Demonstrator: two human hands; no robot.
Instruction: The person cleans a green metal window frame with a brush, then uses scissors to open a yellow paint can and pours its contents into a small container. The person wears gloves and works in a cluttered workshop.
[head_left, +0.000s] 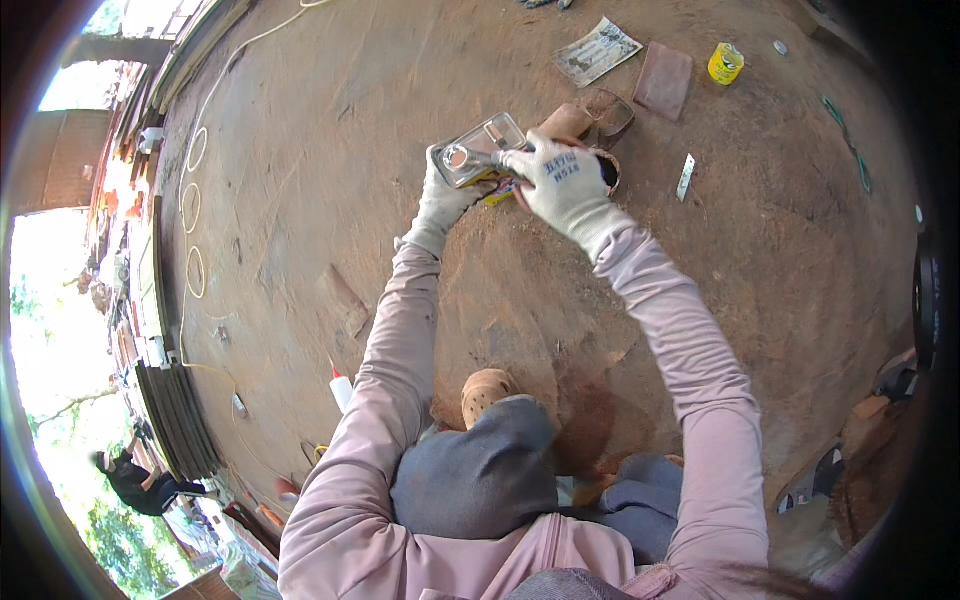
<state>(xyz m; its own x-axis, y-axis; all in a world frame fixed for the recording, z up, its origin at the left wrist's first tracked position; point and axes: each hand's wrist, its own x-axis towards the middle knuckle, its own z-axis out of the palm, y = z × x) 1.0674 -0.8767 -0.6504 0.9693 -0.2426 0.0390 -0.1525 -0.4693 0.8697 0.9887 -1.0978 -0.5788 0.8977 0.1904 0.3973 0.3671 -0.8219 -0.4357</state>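
Observation:
A rectangular metal tin (497, 133) with a shiny top and a round opening is tilted up in front of me. My left hand (450, 190), in a white work glove, is closed round its near left side. My right hand (567, 180), gloved alike with dark print on the back, has its fingers pressed together at the tin's right side, by the round opening. What those fingers pinch is too small to make out. A bit of yellow shows under the tin. Beyond my right hand lies a brown rounded piece (565, 123), and a dark round hollow shows beside the hand.
On the brown ground lie a printed sheet (598, 53), a reddish flat slab (663, 82), a yellow can (726, 64), a small white strip (685, 177) and a green cord (850, 145). A white bottle (341, 388) stands by my left arm. A cable (190, 205) loops at left; a person (140, 480) is far left.

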